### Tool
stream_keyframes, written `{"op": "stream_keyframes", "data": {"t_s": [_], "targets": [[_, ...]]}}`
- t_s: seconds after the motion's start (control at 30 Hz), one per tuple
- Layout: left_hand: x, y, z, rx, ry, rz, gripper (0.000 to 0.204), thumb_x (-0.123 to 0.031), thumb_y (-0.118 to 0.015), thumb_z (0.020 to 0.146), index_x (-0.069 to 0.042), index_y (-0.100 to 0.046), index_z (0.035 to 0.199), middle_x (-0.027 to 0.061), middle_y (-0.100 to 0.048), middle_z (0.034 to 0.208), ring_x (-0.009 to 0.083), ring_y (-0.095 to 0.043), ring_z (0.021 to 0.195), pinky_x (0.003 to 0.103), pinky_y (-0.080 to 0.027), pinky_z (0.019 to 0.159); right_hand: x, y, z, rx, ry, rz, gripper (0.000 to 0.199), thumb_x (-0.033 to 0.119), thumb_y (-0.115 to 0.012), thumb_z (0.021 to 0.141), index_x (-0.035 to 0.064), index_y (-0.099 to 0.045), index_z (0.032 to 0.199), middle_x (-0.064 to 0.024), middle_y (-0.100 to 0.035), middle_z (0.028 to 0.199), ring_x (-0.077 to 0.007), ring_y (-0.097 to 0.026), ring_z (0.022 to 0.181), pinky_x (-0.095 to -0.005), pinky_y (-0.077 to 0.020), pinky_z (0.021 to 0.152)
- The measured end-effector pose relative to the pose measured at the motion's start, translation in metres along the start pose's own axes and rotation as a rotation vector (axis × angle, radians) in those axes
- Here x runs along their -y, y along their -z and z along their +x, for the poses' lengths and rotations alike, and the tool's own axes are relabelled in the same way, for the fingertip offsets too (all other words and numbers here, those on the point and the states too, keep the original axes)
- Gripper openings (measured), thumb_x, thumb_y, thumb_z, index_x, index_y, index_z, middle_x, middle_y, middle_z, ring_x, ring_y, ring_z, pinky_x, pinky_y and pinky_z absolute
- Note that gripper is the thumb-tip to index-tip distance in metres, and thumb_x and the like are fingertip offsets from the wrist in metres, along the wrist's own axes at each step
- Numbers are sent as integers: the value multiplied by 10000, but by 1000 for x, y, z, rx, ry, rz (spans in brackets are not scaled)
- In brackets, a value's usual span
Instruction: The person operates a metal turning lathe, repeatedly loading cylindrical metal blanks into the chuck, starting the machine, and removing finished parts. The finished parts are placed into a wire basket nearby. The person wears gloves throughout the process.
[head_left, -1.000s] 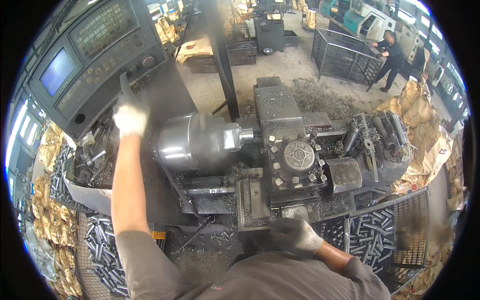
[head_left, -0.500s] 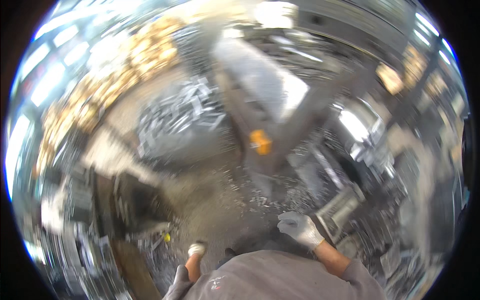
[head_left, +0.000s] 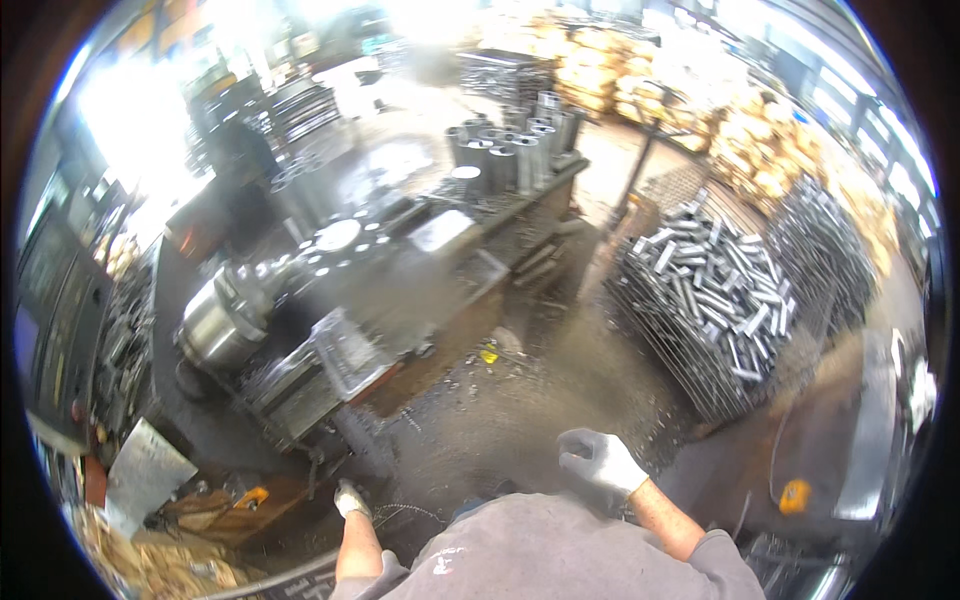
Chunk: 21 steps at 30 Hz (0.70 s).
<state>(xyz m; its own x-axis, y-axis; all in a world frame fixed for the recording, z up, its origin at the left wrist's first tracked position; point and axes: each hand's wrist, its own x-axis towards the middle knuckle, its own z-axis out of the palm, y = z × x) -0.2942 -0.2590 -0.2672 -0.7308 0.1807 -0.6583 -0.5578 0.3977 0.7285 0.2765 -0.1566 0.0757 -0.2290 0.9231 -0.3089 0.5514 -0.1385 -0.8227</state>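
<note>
My right hand (head_left: 606,463), in a white glove with a grey coating over the fingers, hangs in front of my body. Its fingers are loosely curved, with a gap toward the thumb and nothing visible inside. Low on the left, my left hand (head_left: 352,501) wears a similar glove, and its fingers are too small and turned away to make out. Neither hand touches anything that I can see. Ahead to the right stands a wire-mesh crate (head_left: 668,345) heaped with short metal tubes (head_left: 712,280). On the left is a lathe with a shiny round chuck (head_left: 222,322).
Upright metal cylinders (head_left: 503,160) stand on the machine bench beyond the lathe. A metal tray (head_left: 348,355) rests on its near side. Metal chips and a yellow scrap (head_left: 488,354) lie on the floor. An orange box (head_left: 794,496) sits at the right, and stacked yellowish bundles (head_left: 765,140) line the back.
My view has swung to the right, bringing the lathe to the left side and the tube crate to the right. Both hands stay low near my body, and the blur has lessened.
</note>
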Motion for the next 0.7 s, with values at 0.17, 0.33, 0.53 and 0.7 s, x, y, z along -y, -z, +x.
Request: {"op": "stream_keyframes", "data": {"t_s": [0.17,0.33,0.53,0.7], "targets": [[-54,64,-55,-741,-368,-283,718,-584,-437,1112,27,-590,1457,317,-630,1428,472,-640,1260,516,-516,1065,62,-14,102,308,170,-283,467,338,-734,927,84,-730,1319,-159,-796,1171,-337,-765,1078,-407,-587,990],[-132,78,-109,-956,-530,-1,649,-526,-468,1125,35,-586,1428,312,-637,1401,491,-626,1252,525,-504,1067,110,-33,198,433,318,-317,439,345,-733,932,101,-736,1297,-156,-801,1139,-341,-770,1061,-417,-597,958],[-140,110,-73,-1003,-643,251,586,-450,-460,1142,49,-598,1415,299,-636,1414,451,-617,1289,487,-486,1087,165,-28,290,529,427,-235,398,309,-769,922,76,-755,1245,-186,-793,1157,-316,-778,1050,-398,-600,939],[-166,137,-85,-215,-289,-822,434,-412,-450,1131,-78,-693,998,43,-657,822,223,-583,665,369,-514,623,211,-3,362,601,547,-180,353,212,-774,929,64,-761,1250,-170,-802,1125,-295,-789,1028,-391,-614,923]]}}
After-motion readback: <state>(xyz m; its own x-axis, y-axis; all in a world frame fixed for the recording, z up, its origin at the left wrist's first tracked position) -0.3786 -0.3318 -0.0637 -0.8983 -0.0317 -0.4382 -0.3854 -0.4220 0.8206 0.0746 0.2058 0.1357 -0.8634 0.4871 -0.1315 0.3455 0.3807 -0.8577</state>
